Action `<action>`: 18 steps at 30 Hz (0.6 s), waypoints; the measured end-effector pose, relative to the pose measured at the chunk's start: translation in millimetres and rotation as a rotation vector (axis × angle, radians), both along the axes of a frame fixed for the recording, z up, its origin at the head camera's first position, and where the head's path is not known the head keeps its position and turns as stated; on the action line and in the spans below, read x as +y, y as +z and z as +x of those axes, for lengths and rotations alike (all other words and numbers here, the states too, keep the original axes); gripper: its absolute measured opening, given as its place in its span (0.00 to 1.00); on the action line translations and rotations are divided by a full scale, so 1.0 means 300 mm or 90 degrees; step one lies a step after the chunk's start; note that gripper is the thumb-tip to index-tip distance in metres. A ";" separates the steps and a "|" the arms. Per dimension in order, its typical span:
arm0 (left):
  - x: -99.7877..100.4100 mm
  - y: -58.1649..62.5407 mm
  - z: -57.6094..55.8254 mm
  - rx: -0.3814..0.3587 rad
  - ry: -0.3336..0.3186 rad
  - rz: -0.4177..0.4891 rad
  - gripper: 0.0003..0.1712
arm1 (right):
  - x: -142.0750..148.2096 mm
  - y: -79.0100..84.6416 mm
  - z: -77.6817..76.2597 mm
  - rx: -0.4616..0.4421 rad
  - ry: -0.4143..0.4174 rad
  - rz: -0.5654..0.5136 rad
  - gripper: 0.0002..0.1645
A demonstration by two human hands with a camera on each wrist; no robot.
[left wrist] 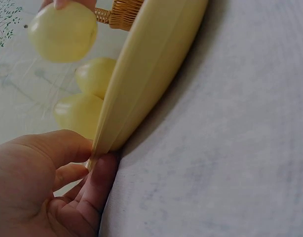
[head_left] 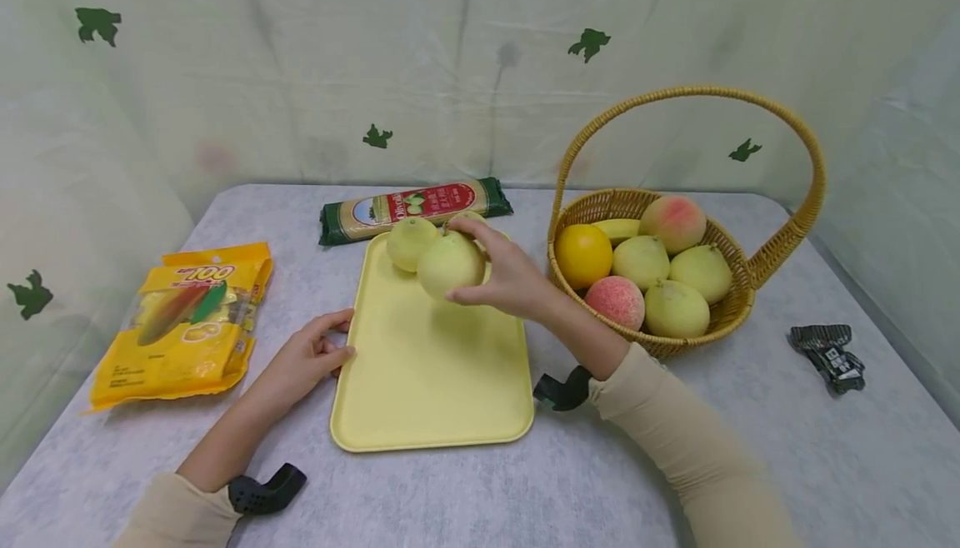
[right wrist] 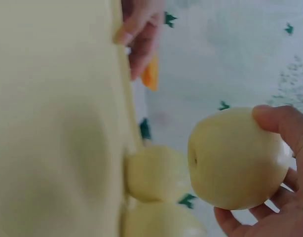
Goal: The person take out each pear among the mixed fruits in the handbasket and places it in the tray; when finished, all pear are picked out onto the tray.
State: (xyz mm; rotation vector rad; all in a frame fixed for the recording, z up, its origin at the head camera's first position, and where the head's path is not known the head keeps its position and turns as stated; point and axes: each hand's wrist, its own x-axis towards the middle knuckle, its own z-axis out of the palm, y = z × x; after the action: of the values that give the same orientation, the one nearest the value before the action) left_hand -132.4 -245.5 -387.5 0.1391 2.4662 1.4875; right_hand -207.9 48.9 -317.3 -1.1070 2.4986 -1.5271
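Note:
A round pale-green pear (head_left: 451,266) is in my right hand (head_left: 512,273), held above the far half of a yellow tray (head_left: 427,390). In the right wrist view the thumb and fingers curl round this pear (right wrist: 238,158), which is clear of the tray surface. Two more pears stand side by side at the tray's far end; the left one (head_left: 412,243) shows well, the other is mostly hidden behind the right hand. My left hand (head_left: 303,358) pinches the tray's left rim between thumb and fingers, as the left wrist view shows at the tray edge (left wrist: 141,74).
Right of the tray stands a wicker basket (head_left: 738,315) with a tall handle, holding pears, peaches, an orange and a banana. A pasta packet (head_left: 420,205) lies behind the tray. Yellow mango snack bags (head_left: 183,331) lie at left, a small black wrapper (head_left: 828,356) at far right.

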 end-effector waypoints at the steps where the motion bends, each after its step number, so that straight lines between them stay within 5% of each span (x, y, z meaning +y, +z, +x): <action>1: 0.000 0.000 0.000 0.000 0.001 0.000 0.35 | -0.020 -0.019 -0.007 -0.006 -0.001 0.011 0.46; 9: 0.005 0.001 -0.001 0.002 -0.001 0.000 0.35 | -0.106 -0.135 -0.053 -0.045 -0.005 0.075 0.45; 18: 0.003 0.005 -0.001 0.001 -0.001 -0.012 0.34 | -0.128 -0.158 -0.061 -0.029 -0.019 0.122 0.47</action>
State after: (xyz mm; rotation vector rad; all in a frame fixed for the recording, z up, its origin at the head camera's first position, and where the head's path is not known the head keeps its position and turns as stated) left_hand -132.8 -244.6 -386.1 0.1400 2.4800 1.4641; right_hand -226.3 10.4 -364.5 -1.0004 2.5756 -1.2704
